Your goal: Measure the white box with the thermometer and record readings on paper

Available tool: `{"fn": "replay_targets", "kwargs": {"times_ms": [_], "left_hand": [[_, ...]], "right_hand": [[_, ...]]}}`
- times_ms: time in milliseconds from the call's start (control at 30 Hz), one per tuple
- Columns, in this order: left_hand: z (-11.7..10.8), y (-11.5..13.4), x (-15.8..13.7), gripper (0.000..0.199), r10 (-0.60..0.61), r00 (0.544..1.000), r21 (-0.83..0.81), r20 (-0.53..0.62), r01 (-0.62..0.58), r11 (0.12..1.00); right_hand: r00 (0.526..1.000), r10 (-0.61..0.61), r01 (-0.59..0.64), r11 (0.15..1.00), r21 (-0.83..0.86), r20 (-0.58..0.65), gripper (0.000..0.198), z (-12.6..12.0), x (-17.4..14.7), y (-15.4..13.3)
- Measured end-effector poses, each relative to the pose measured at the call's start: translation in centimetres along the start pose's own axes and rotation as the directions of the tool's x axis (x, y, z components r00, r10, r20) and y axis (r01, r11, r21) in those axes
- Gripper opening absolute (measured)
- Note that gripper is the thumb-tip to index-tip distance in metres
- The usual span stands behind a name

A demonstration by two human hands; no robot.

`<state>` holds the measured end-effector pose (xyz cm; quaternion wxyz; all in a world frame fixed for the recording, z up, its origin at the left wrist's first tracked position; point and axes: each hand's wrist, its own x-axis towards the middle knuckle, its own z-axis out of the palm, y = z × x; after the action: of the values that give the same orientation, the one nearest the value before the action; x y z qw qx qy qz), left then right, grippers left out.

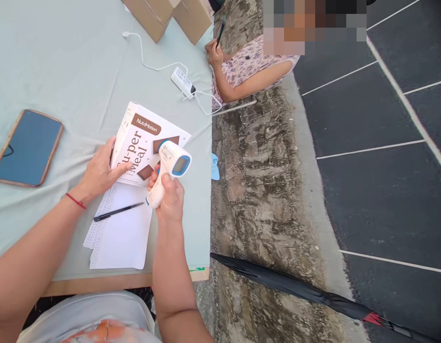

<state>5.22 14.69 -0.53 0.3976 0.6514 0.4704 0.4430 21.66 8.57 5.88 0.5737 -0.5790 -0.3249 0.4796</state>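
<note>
My left hand grips the near left corner of a white and brown NutriMotion box, thumb on its printed face. In my right hand is a white and blue infrared thermometer, fingers wrapped round its handle and its small grey screen facing me. The thermometer's head is over the box's right part and covers some of the print. Under the box's near edge lie white paper sheets, some with rows of print or writing. A black pen rests across them.
A tablet or phone in a brown case lies on the left of the cloth-covered table. Beyond the box is a white device with a cable. Cardboard boxes stand at the back. A person holds a phone past the right edge; a folded black umbrella lies lower right.
</note>
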Motion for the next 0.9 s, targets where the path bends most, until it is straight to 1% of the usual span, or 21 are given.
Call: {"fn": "replay_targets", "kwargs": {"times_ms": [100, 167, 267, 400, 467, 567, 733, 833, 900], "left_hand": [[-0.2, 0.2, 0.0, 0.073, -0.01, 1.0, -0.014, 0.029, 0.01, 1.0], [-0.4, 0.3, 0.0, 0.077, -0.044, 0.998, -0.017, 0.037, 0.045, 0.999], [-0.7, 0.3, 0.3, 0.081, -0.072, 0.994, -0.042, 0.084, 0.075, 0.996], [-1.2, 0.1, 0.4, 0.087, -0.078, 0.988, -0.139, 0.136, 0.097, 0.986], [-1.4, 0.0, 0.4, 0.09, -0.1, 0.985, -0.15, 0.143, 0.122, 0.981], [-1.4, 0.1, 0.2, 0.091, -0.124, 0.983, -0.144, 0.139, 0.144, 0.979], [-1.2, 0.7, 0.0, 0.084, -0.129, 0.985, -0.156, 0.111, 0.145, 0.977], [-1.2, 0.7, -0.1, 0.084, -0.111, 0.992, -0.127, 0.062, 0.119, 0.985], [-1.2, 0.3, 0.0, 0.087, -0.071, 0.997, -0.101, 0.031, 0.074, 0.992]], "right_hand": [[1.0, -0.005, 0.005, 1.0, -0.006, -0.006, 0.047, 0.0, 0.0, 0.1], [1.0, -0.018, 0.017, 1.0, -0.001, -0.009, 0.047, 0.1, -0.1, 0.3], [1.0, -0.028, 0.028, 0.999, 0.024, -0.005, 0.046, 0.3, -0.1, 0.4], [0.999, -0.023, 0.022, 0.999, 0.026, 0.042, 0.047, 0.6, -0.1, 0.2], [0.997, -0.029, 0.028, 1.0, 0.01, 0.069, 0.047, 0.6, -0.2, 0.1], [0.997, -0.045, 0.045, 0.999, -0.006, 0.065, 0.042, 0.3, -0.7, 0.1], [0.996, -0.087, 0.087, 0.996, -0.027, 0.033, 0.038, -0.1, -1.9, 0.3], [0.996, -0.091, 0.091, 0.995, -0.04, 0.008, 0.039, -1.0, -2.7, 0.3], [0.996, -0.085, 0.083, 0.993, -0.083, -0.026, 0.04, -2.2, -3.3, 0.4]]}}
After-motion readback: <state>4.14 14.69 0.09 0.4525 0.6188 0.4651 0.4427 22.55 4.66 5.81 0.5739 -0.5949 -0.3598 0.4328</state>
